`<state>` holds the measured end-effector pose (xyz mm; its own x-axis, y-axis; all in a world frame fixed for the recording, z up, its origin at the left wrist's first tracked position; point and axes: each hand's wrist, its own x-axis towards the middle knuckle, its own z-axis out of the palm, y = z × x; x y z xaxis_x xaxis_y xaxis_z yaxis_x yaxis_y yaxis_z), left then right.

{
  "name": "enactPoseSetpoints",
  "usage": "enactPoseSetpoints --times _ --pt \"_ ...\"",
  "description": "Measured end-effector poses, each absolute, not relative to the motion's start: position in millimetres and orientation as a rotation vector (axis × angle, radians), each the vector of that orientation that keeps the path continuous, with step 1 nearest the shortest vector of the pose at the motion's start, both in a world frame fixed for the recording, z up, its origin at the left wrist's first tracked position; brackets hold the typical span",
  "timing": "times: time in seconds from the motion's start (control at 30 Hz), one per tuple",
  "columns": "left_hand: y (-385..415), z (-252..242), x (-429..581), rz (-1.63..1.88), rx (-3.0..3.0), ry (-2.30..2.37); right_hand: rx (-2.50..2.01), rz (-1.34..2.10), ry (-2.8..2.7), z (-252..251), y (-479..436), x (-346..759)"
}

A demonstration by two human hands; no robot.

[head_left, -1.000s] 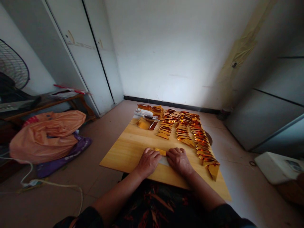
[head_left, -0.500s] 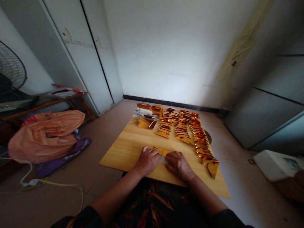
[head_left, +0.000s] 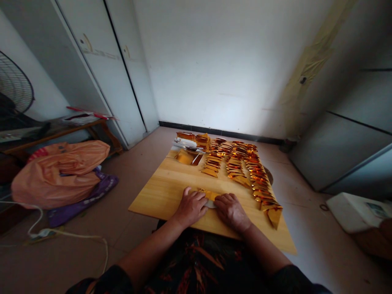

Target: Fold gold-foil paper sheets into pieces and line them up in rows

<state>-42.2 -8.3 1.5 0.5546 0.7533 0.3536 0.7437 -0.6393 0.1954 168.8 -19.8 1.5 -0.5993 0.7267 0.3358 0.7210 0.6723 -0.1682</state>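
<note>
In the head view, one gold paper sheet (head_left: 209, 195), a pale part showing toward the person, is lying on one wooden surface (head_left: 162, 183) between the left hand (head_left: 190, 208) and the right hand (head_left: 232, 212). Beyond it, three rows of folded gold pieces (head_left: 260, 183) are running toward the far edge, overlapping too closely for counting. Both hands are facing palm down, the forearms angling inward. Their fingers are bending close together over the sheet's two ends; whether they are pinching it, one cannot tell.
</note>
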Motion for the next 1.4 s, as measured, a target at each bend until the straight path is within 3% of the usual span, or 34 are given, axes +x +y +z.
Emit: enactPoseSetpoints --times 0.37,0.67,1.07,1.4 --pt "-13.3 2.6 -46.8 0.661 2.780 1.245 -1.131 0.504 -2.158 -11.2 3.1 175.2" --pt "-14.8 3.7 -47.0 0.624 2.809 1.238 -1.426 0.294 -2.261 -0.7 1.0 158.0" --pt "-16.3 2.1 -49.5 0.519 2.871 1.224 -1.467 0.129 -2.336 -7.1 0.4 153.8" --pt "-17.6 3.3 -50.1 0.500 2.897 1.214 -1.432 0.257 -2.304 -2.3 -0.7 154.7"
